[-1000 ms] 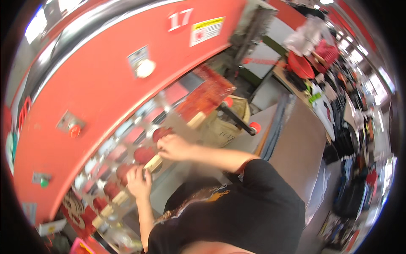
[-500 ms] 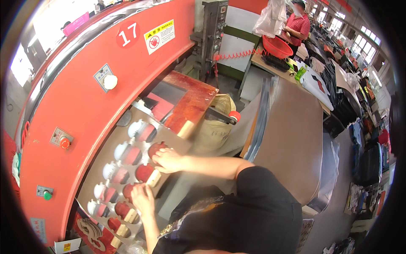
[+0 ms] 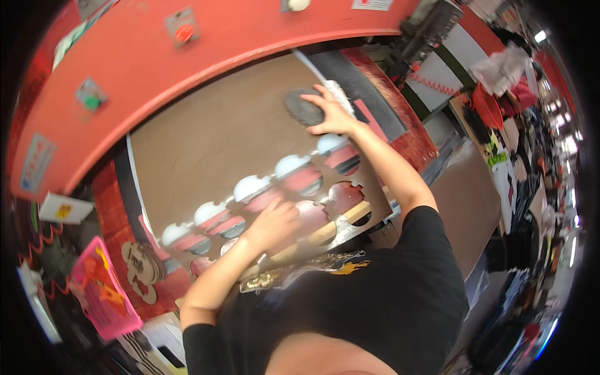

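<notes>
A brown sheet [image 3: 212, 131] lies on the press bed, with a row of round cutouts along its near part. Through the holes show pink and dark surfaces and pale bluish-white patches. At the sheet's far right my right hand [image 3: 334, 117] has its thumb and fingers around the edge of a flat, dark grey round disc [image 3: 302, 107]. A white ridged strip [image 3: 338, 99] runs beside its fingertips. My left hand [image 3: 275, 226] lies over the middle cutouts, fingers extended and somewhat blurred. Pale wooden blocks [image 3: 322, 234] sit at the near cutouts.
The red press beam [image 3: 225, 37] with buttons spans the far side. At left are stacked cut pieces [image 3: 142, 265] on a red board and a pink basket [image 3: 106, 294] with orange items. Large brown sheets [image 3: 465, 206] stand at right, near a red bowl [image 3: 487, 106].
My view has swung left and closer over the sheet. My right hand has left the near cutouts and reached the dark disc. My left hand stays by the cutouts.
</notes>
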